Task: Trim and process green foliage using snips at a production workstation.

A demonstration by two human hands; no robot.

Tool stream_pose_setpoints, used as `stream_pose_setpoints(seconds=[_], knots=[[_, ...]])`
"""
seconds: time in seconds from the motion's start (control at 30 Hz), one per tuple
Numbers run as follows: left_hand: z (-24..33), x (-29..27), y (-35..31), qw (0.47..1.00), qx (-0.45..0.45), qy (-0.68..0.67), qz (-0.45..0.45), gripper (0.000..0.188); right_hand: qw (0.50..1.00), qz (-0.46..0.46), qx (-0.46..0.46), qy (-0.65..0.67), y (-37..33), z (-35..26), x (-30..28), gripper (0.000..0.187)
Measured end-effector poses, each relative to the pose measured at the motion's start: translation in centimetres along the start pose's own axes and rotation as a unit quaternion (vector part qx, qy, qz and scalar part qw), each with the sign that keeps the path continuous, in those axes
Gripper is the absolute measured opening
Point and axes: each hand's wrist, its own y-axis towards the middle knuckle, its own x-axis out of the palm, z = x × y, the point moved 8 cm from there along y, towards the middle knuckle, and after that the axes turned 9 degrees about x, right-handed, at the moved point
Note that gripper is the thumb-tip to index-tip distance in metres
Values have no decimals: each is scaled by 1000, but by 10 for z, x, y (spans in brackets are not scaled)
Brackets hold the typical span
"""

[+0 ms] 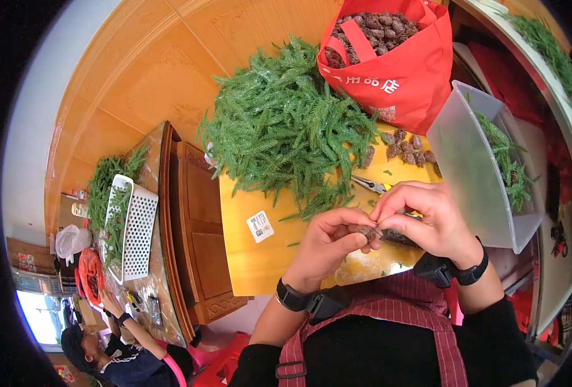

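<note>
My left hand (331, 242) pinches a small brown pine cone (366, 233) between thumb and fingers, above the near edge of the yellow table (241, 258). Against the cone's right end, my right hand (421, 216) has its thumb and fingertips pressed together. What they grip is too small to make out. Just beyond my hands lie pliers (367, 185) with metal jaws, their handles partly hidden by my right hand. Under that hand a dark object (399, 239) shows only in part. Several loose pine cones (410, 149) rest farther back on the table.
Green fir sprigs (286, 122) form a big pile at the back. Behind it stands a red bag (395, 84) full of pine cones. A clear plastic bin (473, 174) with sprigs is at the right. Leftward, a co-worker (131, 355) sits by a white basket (138, 235).
</note>
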Motion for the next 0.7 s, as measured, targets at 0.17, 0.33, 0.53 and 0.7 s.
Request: stream_pose_setpoints(seconds=[0.17,0.33,0.53,0.7], knots=[[4,2,2,1000,11,27,-6,25,989,-7,104,106,-5,13,1,4],[20,6,6,989,90,111,-26,23,970,27,111,213,-14,22,1,12],[30,4,4,973,149,174,-10,25,957,100,190,195,-20,52,-8,17],[45,8,0,925,238,297,-2,26,933,42,180,-309,-29,123,-5,26]])
